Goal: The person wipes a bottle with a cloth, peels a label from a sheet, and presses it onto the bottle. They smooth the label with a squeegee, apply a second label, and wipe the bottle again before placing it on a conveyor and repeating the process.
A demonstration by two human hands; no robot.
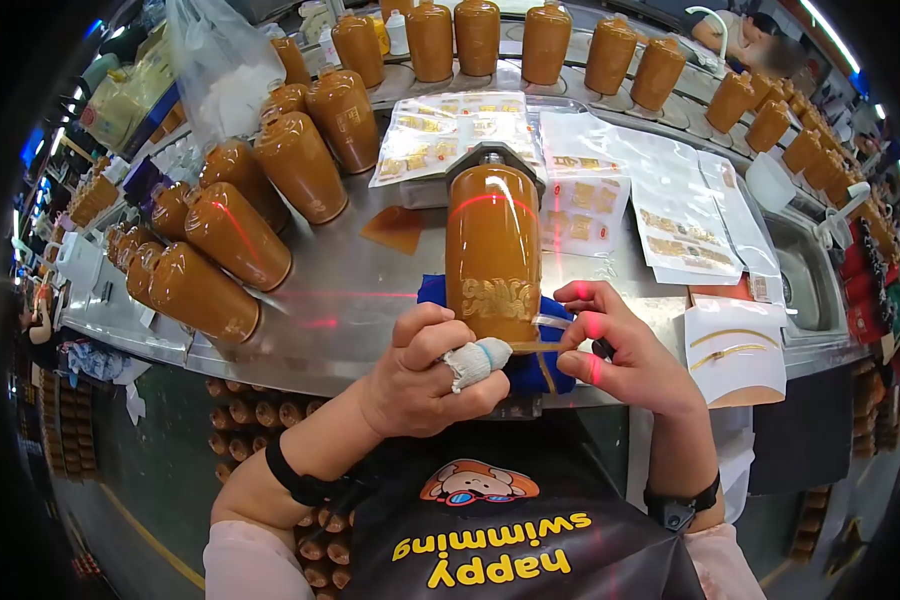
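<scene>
A glossy brown bottle (492, 240) with an embossed gold pattern near its base lies in front of me, its neck in a dark angular holder (525, 163). A thin gold strip (535, 348) runs across its base end between my hands. My left hand (435, 370) is closed at the base's left side, at the strip's left end; a white cloth wrap covers one finger. My right hand (620, 350) pinches near the strip's right end, with a small dark item between its fingers. Below the base lies a blue cloth (555, 375).
Brown bottles (300, 165) stand along the left and back of the metal table (370, 300). Decal sheets (685, 215) lie behind and right. A white card (735, 350) with gold strips lies right, by a sink (805, 285). A person (735, 35) works at back right.
</scene>
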